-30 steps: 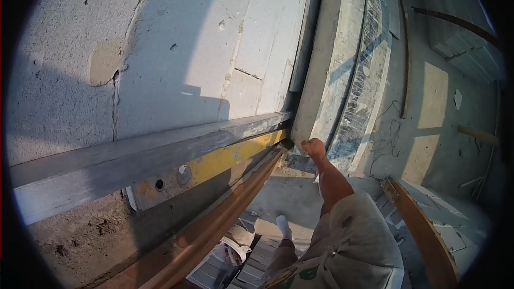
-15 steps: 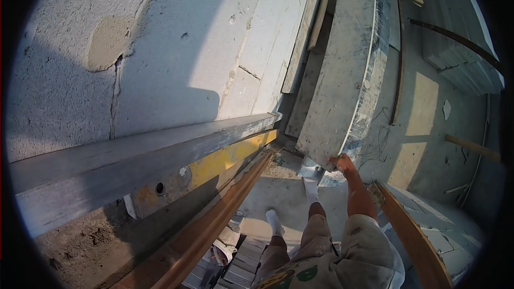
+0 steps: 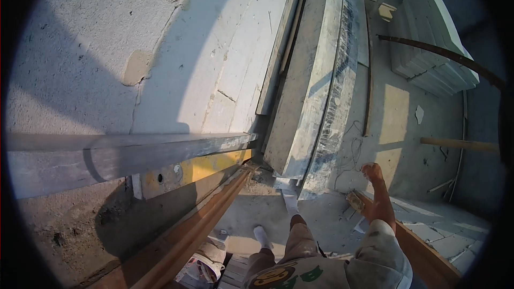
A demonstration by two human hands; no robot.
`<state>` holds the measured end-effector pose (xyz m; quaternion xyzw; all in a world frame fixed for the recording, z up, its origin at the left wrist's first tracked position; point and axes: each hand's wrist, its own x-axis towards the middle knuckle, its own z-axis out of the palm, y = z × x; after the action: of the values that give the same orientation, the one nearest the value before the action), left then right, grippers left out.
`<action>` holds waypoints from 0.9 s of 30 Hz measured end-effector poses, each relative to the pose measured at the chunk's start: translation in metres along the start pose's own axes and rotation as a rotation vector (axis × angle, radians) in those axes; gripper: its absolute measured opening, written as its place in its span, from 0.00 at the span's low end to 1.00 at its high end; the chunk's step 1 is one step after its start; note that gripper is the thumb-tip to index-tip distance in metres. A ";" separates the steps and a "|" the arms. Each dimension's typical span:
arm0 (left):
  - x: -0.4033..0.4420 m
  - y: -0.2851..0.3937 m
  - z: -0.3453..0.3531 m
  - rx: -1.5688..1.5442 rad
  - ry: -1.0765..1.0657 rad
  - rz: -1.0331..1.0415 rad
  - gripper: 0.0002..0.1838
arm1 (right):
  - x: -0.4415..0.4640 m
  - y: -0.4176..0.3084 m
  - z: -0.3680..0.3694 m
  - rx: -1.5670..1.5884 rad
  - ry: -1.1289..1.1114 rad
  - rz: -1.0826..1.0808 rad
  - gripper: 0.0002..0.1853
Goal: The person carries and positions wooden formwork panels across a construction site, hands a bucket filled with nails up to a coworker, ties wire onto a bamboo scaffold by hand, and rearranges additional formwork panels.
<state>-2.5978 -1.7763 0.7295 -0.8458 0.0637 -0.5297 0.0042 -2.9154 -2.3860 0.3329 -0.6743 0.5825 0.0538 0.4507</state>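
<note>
A brown, rough-ended wooden beam (image 3: 431,257) runs into the lower right of the frame, partly hidden behind the right forearm and sleeve. Above it, the right hand (image 3: 372,172) is over the floor with fingers curled; whether they hold anything I cannot tell. Apart from it, the long dusty grey board (image 3: 298,91) stretches from the upper middle to the centre, beside a pale strip with a crinkled, shiny surface (image 3: 337,88). A long grey metal bar (image 3: 48,168) and a scuffed yellow spirit level (image 3: 214,167) fill the left. White blocks (image 3: 428,37) are stacked upper right. The white bucket (image 3: 211,262) at the bottom is partly covered, its contents unclear. The left hand is out of view, its grip unknown; black rims cut off the corners.
</note>
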 end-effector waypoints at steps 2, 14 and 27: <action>0.005 0.017 0.004 -0.117 0.016 -0.065 0.29 | 0.004 0.010 0.009 -0.043 0.051 -0.072 0.11; 0.038 0.099 0.008 -0.763 0.109 -0.482 0.45 | -0.145 -0.143 0.208 -0.206 -0.444 -0.109 0.34; -0.029 -0.019 0.001 -0.022 0.019 -0.168 0.43 | -0.012 -0.171 0.297 0.054 -0.142 0.089 0.30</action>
<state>-2.6073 -1.7542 0.7044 -0.8429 -0.0018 -0.5356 -0.0503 -2.6423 -2.1927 0.2591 -0.6299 0.5796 0.1055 0.5062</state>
